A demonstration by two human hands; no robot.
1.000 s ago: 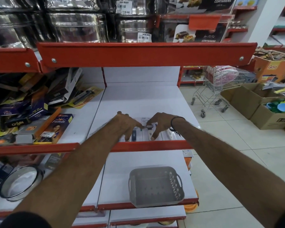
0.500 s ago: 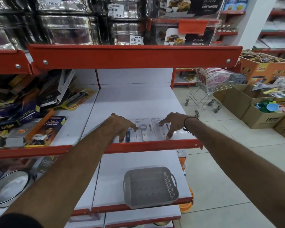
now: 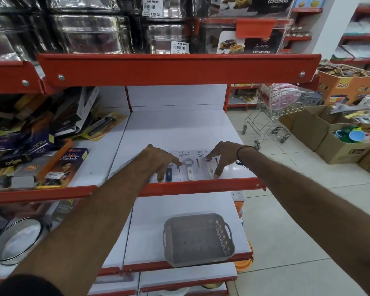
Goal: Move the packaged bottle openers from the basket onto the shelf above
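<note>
Three packaged bottle openers lie side by side near the front edge of the white shelf (image 3: 175, 129). My left hand (image 3: 158, 159) rests on the left pack, which holds a dark-blue-handled opener (image 3: 169, 175), thumb and fingertips spanning it. The middle pack (image 3: 189, 169), with a white-handled opener, lies untouched between my hands. My right hand (image 3: 224, 154) spans the right pack (image 3: 210, 168), index finger at its top and thumb at its bottom. One shelf lower, the grey plastic basket (image 3: 222, 233) stands with nothing in it.
A red rail (image 3: 201, 185) runs along the shelf's front edge, and a red shelf lip (image 3: 175, 69) hangs overhead. Boxed goods (image 3: 41, 146) pile up on the left. A shopping trolley (image 3: 271, 116) and cardboard boxes (image 3: 340, 150) stand in the aisle to the right.
My hands have moved apart along the shelf front, spreading the packs into a row. The middle pack is now uncovered.
</note>
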